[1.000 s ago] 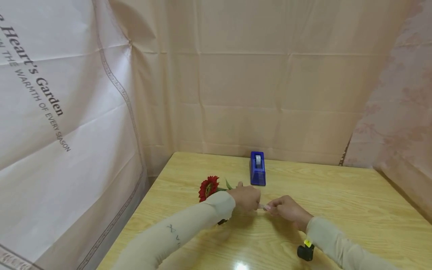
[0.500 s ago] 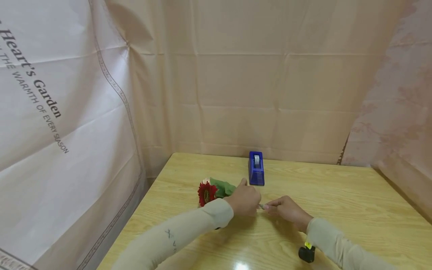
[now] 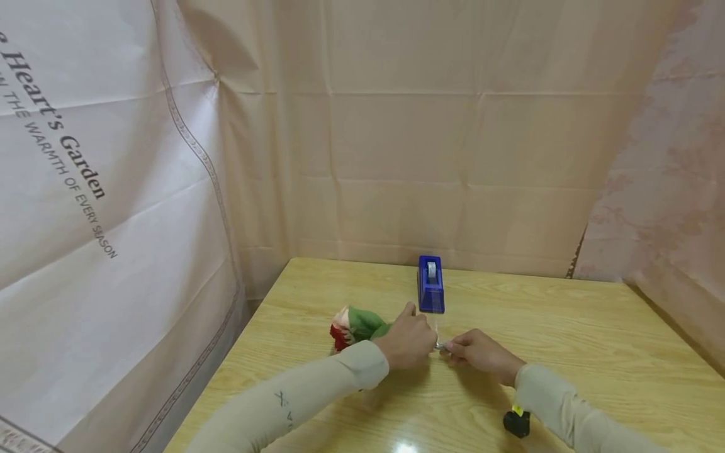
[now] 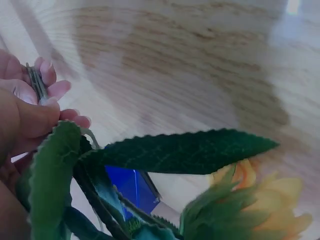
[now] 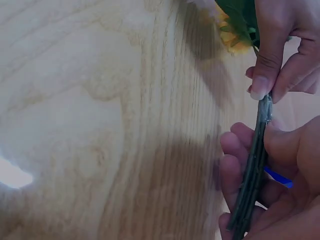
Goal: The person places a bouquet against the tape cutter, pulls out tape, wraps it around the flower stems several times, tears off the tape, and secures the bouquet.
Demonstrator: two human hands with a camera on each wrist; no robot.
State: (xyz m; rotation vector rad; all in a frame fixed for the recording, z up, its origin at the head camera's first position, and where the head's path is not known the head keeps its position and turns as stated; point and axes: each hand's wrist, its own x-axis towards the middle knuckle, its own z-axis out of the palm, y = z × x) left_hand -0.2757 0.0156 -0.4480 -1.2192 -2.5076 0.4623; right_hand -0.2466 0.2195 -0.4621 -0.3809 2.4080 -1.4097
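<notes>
My left hand holds a bunch of artificial flowers, its thumb and finger pinching the stems where clear tape wraps them. The bare lower stems lie across the curled fingers of my right hand, whose thumb presses at the tape's edge. A red bloom and a pale pink bloom show left of my left hand. The left wrist view has a yellow-orange bloom and a long green leaf. A thin clear strip runs from the blue tape dispenser toward the stems.
The dispenser stands near the back edge of the wooden table, just beyond both hands. Beige cloth hangs behind, and a white printed cloth hangs at the left. A small black device sits under the right sleeve.
The bunch has turned about its stems: the red bloom has rolled downward, while the pink bloom and green leaves have come up on top. Both hands stay nearly in place.
</notes>
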